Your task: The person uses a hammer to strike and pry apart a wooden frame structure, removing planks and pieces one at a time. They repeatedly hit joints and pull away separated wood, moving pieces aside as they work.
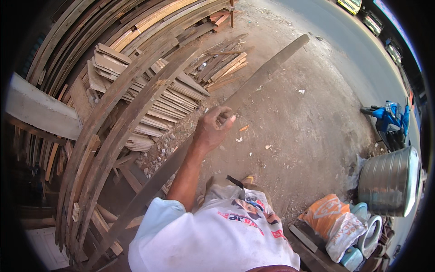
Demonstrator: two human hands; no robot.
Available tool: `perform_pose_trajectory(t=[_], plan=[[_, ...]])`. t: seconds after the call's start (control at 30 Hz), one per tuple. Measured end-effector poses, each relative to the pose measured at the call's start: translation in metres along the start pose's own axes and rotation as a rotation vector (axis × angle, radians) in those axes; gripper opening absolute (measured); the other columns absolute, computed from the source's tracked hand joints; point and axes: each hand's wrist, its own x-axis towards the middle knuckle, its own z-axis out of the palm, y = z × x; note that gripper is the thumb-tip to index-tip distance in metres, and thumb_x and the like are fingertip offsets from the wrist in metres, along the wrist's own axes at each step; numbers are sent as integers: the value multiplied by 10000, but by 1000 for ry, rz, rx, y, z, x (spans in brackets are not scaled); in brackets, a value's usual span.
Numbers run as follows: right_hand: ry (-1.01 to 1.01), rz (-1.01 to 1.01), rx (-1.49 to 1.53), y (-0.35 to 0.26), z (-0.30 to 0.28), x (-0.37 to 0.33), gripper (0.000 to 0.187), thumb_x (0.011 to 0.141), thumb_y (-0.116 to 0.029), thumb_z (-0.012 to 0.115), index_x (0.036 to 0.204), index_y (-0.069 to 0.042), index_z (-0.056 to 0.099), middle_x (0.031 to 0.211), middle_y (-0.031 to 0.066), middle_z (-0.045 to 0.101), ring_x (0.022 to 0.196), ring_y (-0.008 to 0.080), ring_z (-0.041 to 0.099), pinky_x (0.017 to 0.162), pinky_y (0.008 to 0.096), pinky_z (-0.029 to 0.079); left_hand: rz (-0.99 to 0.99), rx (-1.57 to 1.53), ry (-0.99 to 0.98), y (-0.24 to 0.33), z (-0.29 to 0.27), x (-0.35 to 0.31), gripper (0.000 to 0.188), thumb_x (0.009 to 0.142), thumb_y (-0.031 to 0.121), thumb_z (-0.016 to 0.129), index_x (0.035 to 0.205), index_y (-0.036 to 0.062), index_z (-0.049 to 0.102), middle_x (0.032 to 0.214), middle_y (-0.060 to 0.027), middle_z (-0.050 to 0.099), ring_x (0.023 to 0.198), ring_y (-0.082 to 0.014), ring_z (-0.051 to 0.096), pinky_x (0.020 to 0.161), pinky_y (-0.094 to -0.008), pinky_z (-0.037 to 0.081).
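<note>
My left hand (214, 128) reaches forward from a white shirt sleeve. Its fingers curl toward the thumb, and no object shows in the hollow between them. Behind the hand and forearm, a long dark wooden plank (267, 69) runs from the lower left to the upper right. Whether the hand touches that plank I cannot tell. To the left of the hand lie stacked short boards (167, 105) and two long beams (131, 113) leaning across them. My right hand is out of view.
Long timbers (149, 23) are piled at the far left, near a pale curved slab (41, 105). At right are a large metal drum (389, 181), a blue motorbike (392, 119) and an orange-and-white plastic bag (333, 222). Bare dirt ground (294, 136) borders a road with vehicles.
</note>
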Motion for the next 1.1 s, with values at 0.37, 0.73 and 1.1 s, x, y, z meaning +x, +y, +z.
perform_pose_trajectory(t=[0.37, 0.73, 1.1], plan=[[288, -359, 89, -234, -313, 200, 707, 781, -373, 772, 1252, 107, 554, 1031, 253, 711, 906, 338, 716, 753, 431, 545, -143, 160, 57, 32, 100, 143, 357, 908, 256, 731, 1186, 41, 667, 978, -117, 707, 880, -218, 692, 786, -358, 569], [61, -184, 31, -316, -398, 272, 445, 813, -326, 733, 1046, 45, 657, 824, 131, 691, 716, 220, 671, 608, 406, 526, 62, 191, -163, 54, 293, 373, 476, 872, 289, 761, 1242, 24, 618, 1197, -180, 632, 1127, -350, 616, 978, -443, 506], [-25, -250, -153, -456, -588, 474, 479, 817, -355, 719, 1024, 73, 662, 813, 142, 689, 682, 234, 668, 574, 402, 511, -82, 305, -58, 70, 421, 544, 643, 872, 423, 741, 1328, 5, 569, 1252, -231, 602, 1220, -396, 550, 1055, -474, 443]])
